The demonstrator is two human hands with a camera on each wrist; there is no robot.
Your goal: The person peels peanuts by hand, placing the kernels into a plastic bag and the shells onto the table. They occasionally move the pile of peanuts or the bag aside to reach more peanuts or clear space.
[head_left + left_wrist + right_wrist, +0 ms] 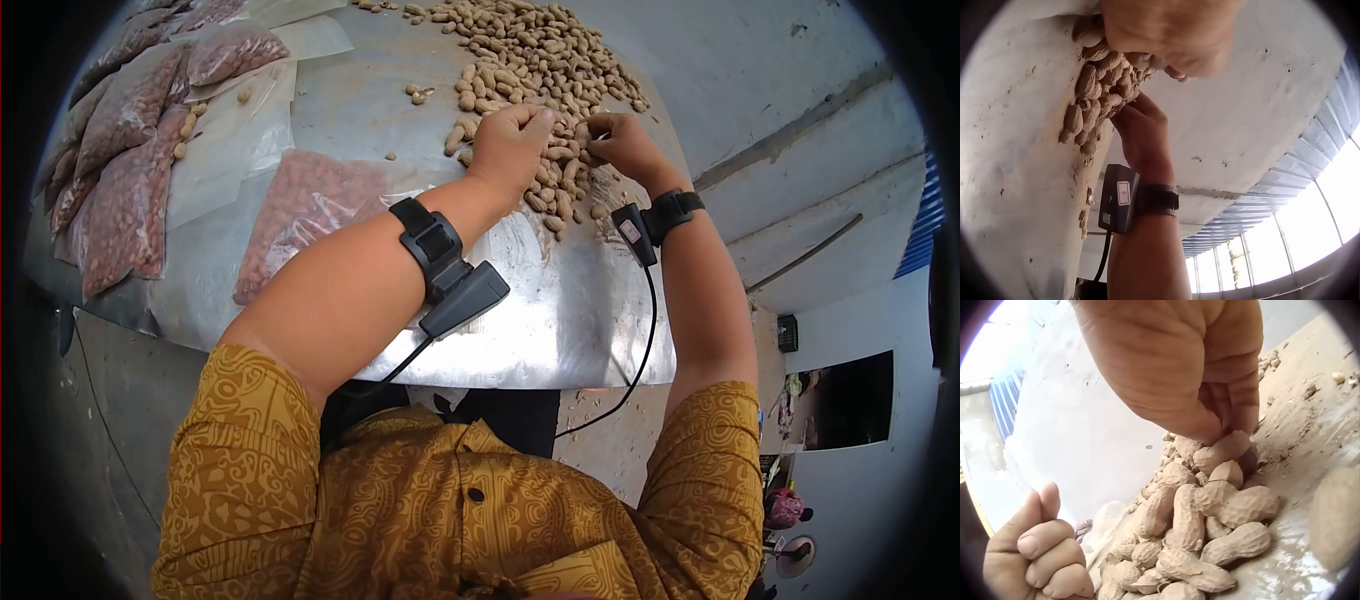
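Note:
A heap of unshelled peanuts point(540, 60) lies on the metal table, its near end between my two hands. My right hand point(630, 145) reaches down into the heap's edge. In the right wrist view its thumb and fingers pinch a peanut point(1225, 453) on top of the others. My left hand point(510, 150) is held over the heap's left side, fingers curled into the palm. Seen from the right wrist, the left hand point(1044, 550) has thumb and forefinger tips together, with nothing showing between them. Its palm is hidden.
Clear bags of reddish shelled peanuts point(130, 110) are piled at the left of the table point(540, 350). Another filled bag point(310, 205) lies flat near my left forearm. Flat plastic bags point(235, 150) lie beside the pile. A wall point(780, 110) rises along the right.

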